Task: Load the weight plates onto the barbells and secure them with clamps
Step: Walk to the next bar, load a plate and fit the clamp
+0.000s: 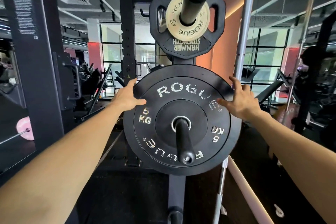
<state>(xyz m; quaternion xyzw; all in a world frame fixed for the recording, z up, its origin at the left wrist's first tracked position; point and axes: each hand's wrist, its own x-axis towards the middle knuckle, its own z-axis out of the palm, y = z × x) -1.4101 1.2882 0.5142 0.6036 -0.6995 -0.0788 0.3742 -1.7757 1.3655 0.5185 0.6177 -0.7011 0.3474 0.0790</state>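
Note:
A black 5 kg Rogue bumper plate (181,107) hangs on a black storage peg (183,143) of the rack, in the middle of the head view. My left hand (127,96) grips its upper left rim, thumb on the face and fingers behind the edge. My right hand (240,100) is at the upper right rim with fingers spread, thumb touching the plate's face. On the peg above sit a small tan 0.5 kg Rogue plate (187,25) and behind it a black Hammer Strength plate (187,45).
A silver barbell (243,42) stands upright just right of the plates. The black rack upright (127,32) rises behind on the left. A dark panel (32,60) stands at far left, with a pink plate on a bar (25,129) beside it. Gym machines fill the background.

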